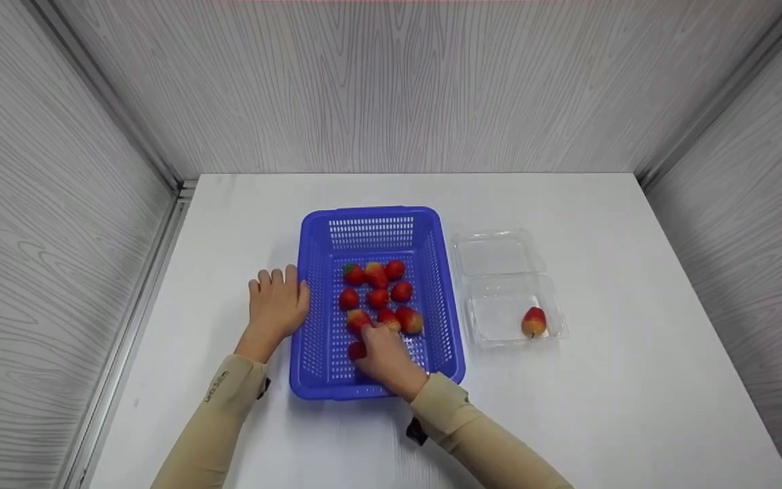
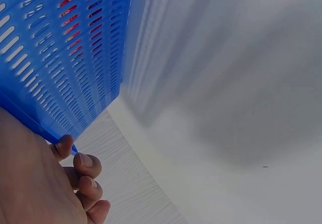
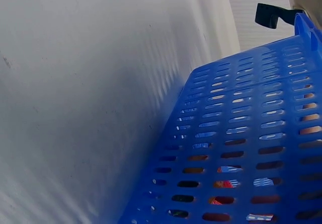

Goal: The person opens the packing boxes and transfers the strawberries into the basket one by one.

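A blue perforated plastic basket (image 1: pixel 316 392) holds several red strawberries (image 1: pixel 377 299), some with pale yellowish ends and one with a green top. My left hand (image 1: pixel 275 302) grips the basket's left rim; in the left wrist view its fingertips (image 2: pixel 86 164) curl by the rim. Inside the basket's near half, my right hand (image 1: pixel 387 356) holds a strawberry (image 1: pixel 357 350) between thumb and fingers, its fingertips partly hidden. In the right wrist view the basket wall (image 3: pixel 241 133) covers that hand almost wholly.
Right of the basket, a clear hinged plastic box (image 1: pixel 499 319) lies with its lid (image 1: pixel 495 255) folded back. One red and yellow strawberry (image 1: pixel 534 322) sits at its right side. White table (image 1: pixel 601 407) lies beneath; grey wood-grain panels (image 1: pixel 391 88) enclose the back and sides.
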### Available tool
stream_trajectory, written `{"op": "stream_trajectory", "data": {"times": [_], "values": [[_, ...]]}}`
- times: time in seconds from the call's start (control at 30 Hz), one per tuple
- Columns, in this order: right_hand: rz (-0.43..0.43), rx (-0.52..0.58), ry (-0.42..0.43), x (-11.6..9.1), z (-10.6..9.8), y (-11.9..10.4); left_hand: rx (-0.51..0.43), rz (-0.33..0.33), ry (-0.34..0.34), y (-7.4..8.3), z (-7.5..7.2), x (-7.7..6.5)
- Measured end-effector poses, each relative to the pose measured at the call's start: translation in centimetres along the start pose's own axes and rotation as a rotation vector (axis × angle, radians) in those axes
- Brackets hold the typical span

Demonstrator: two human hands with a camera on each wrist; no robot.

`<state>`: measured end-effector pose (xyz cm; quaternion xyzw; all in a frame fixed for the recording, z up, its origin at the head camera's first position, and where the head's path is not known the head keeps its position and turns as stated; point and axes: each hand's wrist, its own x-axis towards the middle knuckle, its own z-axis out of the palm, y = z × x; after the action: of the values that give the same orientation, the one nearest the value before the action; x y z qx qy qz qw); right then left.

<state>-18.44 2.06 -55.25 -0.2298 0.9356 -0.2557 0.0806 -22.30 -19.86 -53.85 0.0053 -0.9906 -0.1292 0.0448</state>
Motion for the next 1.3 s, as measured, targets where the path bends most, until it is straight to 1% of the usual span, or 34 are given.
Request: {"op": "stream_trajectory", "data": {"times": [0.17,0.33,0.5,0.6,0.77,0.9,1.0,1.13,1.3], "values": [[0.036,-0.059,0.039,-0.3,-0.4,-0.4,-0.005,0.002,-0.01,0.1,0.2,0.0],[0.076,-0.063,0.08,-0.5,-0.9,-0.7,-0.011,-0.007,-0.027,0.1,0.3,-0.1],[0.034,-0.072,0.141,-0.6,-1.5,-0.5,-0.021,-0.003,-0.033,0.3,0.4,0.0],[0.009,-0.042,0.178,-0.7,-2.3,-0.5,-0.016,-0.003,-0.031,0.3,0.5,0.0],[-0.003,0.025,0.235,-0.5,-4.2,-0.7,-0.007,-0.002,-0.016,0.1,0.5,-0.1],[0.007,0.032,0.275,-0.4,-6.1,-0.5,-0.008,-0.001,-0.014,0.0,0.4,-0.1],[0.014,0.052,0.3,-0.2,-7.5,0.0,-0.007,-0.001,-0.019,-0.1,0.2,0.0],[0.025,0.08,0.344,0.0,-9.4,1.4,-0.008,0.009,-0.018,-0.2,0.0,0.1],[0.076,0.086,0.404,-0.2,-11.7,4.0,-0.007,0.006,-0.029,0.0,0.0,0.0]]}}
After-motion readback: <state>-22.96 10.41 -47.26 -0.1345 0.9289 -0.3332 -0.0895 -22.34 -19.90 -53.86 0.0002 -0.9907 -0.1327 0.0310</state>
